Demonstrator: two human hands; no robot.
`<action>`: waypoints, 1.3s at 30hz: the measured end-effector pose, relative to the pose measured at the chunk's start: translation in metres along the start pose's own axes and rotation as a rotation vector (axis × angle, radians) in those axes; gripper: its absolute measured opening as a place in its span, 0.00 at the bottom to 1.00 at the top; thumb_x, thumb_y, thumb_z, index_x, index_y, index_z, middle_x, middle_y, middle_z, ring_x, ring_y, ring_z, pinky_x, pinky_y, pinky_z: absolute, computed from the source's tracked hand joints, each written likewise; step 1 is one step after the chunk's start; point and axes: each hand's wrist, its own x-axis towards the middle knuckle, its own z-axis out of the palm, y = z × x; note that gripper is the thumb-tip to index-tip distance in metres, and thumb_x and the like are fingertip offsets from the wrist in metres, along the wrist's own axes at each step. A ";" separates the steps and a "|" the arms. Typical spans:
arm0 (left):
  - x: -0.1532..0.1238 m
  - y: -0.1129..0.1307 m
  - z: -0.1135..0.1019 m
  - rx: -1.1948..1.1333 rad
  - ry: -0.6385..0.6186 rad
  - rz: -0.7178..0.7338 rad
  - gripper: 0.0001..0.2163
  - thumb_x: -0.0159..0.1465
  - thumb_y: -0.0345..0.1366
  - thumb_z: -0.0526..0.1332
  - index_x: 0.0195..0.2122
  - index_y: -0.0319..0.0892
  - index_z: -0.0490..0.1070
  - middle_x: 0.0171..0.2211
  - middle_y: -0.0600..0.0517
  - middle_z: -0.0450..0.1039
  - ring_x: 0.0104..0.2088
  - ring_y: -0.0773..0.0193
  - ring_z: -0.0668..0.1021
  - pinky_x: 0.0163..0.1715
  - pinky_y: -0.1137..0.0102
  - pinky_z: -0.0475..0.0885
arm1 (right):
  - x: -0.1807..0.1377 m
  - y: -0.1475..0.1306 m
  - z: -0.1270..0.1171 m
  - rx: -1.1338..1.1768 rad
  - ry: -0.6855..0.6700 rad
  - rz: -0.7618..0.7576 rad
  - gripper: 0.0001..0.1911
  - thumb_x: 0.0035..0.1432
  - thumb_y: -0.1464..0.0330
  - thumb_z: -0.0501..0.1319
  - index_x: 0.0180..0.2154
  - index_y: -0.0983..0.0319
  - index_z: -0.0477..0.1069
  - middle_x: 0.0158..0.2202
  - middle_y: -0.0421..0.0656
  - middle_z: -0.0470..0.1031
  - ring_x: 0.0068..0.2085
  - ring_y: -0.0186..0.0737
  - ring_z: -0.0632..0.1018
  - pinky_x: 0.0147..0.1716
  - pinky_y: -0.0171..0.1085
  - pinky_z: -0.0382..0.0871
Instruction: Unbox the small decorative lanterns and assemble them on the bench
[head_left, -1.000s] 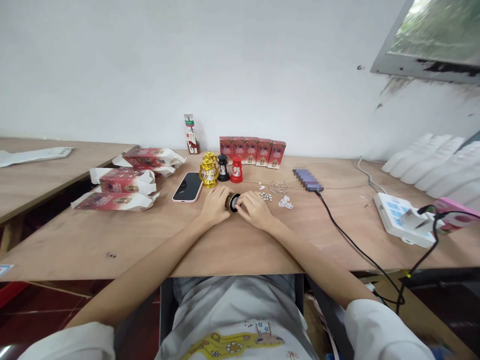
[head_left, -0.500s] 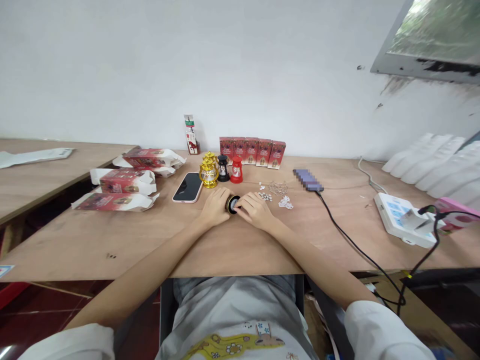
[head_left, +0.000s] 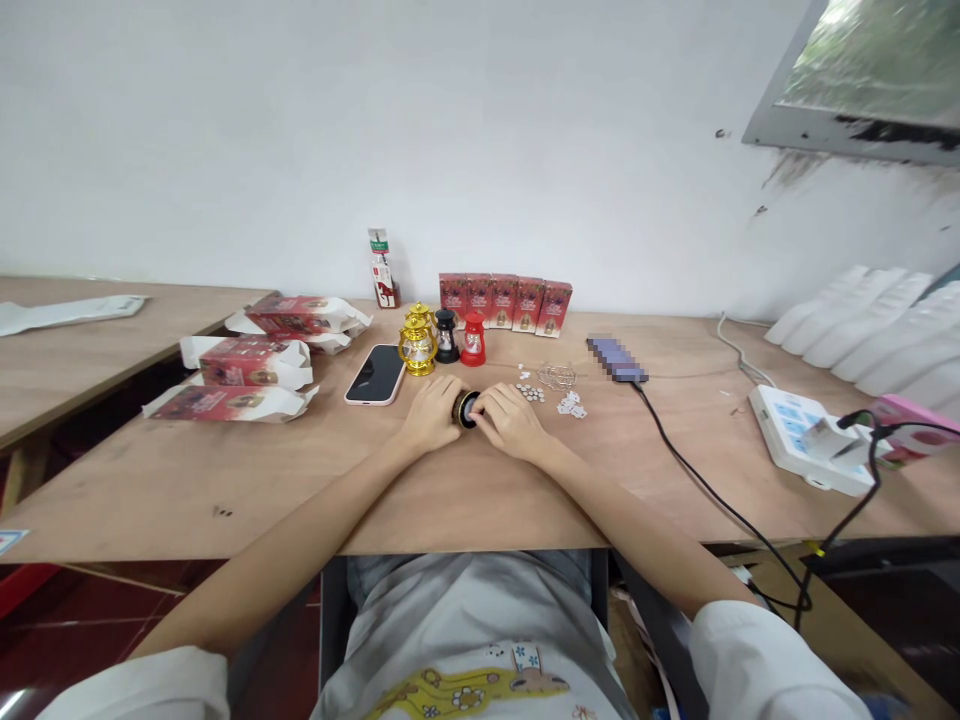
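Note:
My left hand (head_left: 433, 416) is closed around a small lantern (head_left: 466, 409) held low over the table. Its round, dark base with a gold rim faces toward me and to the right, while the fingers hide most of its body. My right hand (head_left: 511, 420) has its thumb and fingertips pinched together at the base's opening; whatever they hold there is too small to make out. Just beyond the hands stand two gold lanterns (head_left: 418, 346), a black lantern (head_left: 446, 337) and a red lantern (head_left: 473, 340). Right of them lie several button cells (head_left: 531, 393), small white pieces (head_left: 571, 405) and thin metal bits (head_left: 556, 376).
A phone (head_left: 376, 375) lies left of the lanterns. Opened red boxes (head_left: 247, 362) are farther left. Several upright red boxes (head_left: 504, 303) and a bottle (head_left: 384, 275) stand near the wall. A cabled phone (head_left: 616, 360) and a power strip (head_left: 814, 440) are on the right.
The lantern's base has turned slightly in my left hand, and my right fingertips have shifted a little at its opening. Everything else on the table stays in place.

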 end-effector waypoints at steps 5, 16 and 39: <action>0.000 -0.001 0.000 -0.018 0.002 -0.010 0.14 0.48 0.29 0.57 0.37 0.42 0.65 0.36 0.45 0.71 0.38 0.52 0.73 0.36 0.61 0.67 | 0.000 -0.001 -0.002 0.041 0.043 0.004 0.08 0.64 0.69 0.51 0.33 0.62 0.65 0.34 0.47 0.74 0.35 0.42 0.71 0.37 0.40 0.64; 0.000 0.000 -0.002 -0.020 -0.002 -0.044 0.14 0.47 0.28 0.56 0.37 0.42 0.63 0.37 0.46 0.71 0.39 0.54 0.73 0.38 0.62 0.68 | -0.001 0.000 -0.002 0.272 0.116 0.107 0.04 0.64 0.69 0.50 0.36 0.60 0.61 0.37 0.48 0.74 0.39 0.41 0.75 0.41 0.41 0.69; -0.002 -0.003 0.001 -0.006 0.046 -0.084 0.11 0.49 0.33 0.58 0.34 0.42 0.63 0.35 0.46 0.70 0.39 0.53 0.72 0.38 0.60 0.66 | 0.000 -0.012 0.010 0.394 0.003 0.241 0.07 0.64 0.66 0.49 0.33 0.59 0.60 0.32 0.45 0.69 0.36 0.40 0.71 0.39 0.40 0.67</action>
